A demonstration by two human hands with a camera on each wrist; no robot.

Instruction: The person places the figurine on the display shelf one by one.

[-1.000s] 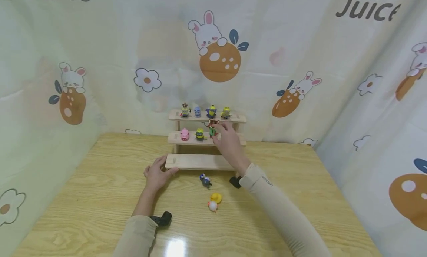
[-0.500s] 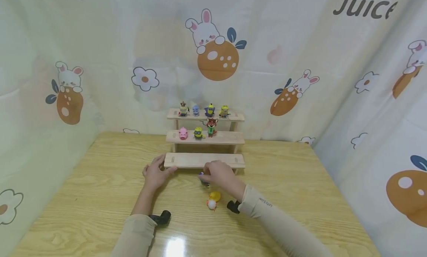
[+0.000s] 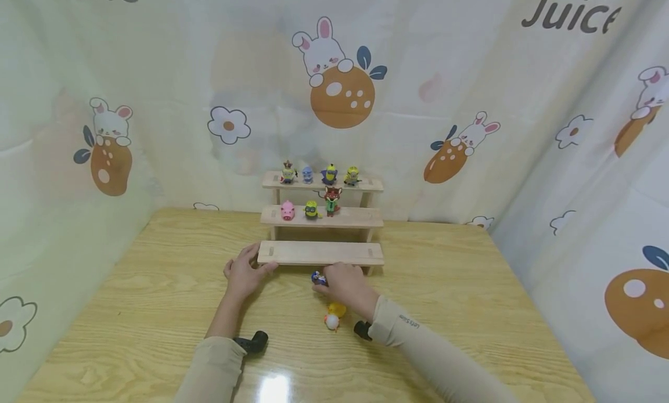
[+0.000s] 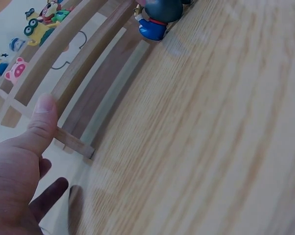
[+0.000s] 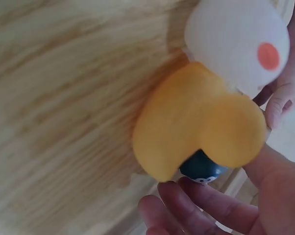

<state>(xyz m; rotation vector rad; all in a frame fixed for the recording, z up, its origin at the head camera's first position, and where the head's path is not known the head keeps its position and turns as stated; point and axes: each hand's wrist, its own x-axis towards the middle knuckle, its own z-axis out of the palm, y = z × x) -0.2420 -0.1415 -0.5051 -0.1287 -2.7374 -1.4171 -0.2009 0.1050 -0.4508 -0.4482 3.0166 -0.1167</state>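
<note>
My left hand holds the left end of the bottom step of a three-tier wooden display stand; in the left wrist view its thumb lies against the step's end. In front of that step, my right hand pinches a small dark-blue figurine low over the table. The figurine's blue part shows upside down in the left wrist view. Near the right hand lie a yellow rubber duck and a round white toy with an orange spot, partly covering the figurine in the right wrist view.
On the middle tier stand a pink pig, a yellow minion and a fox figurine. Several small figurines, including a caped minion, line the top tier. A printed curtain hangs behind the wooden table.
My right hand has left the fox figurine on the middle tier, come down to the table and taken hold of the dark-blue figurine. The left hand has stayed on the stand.
</note>
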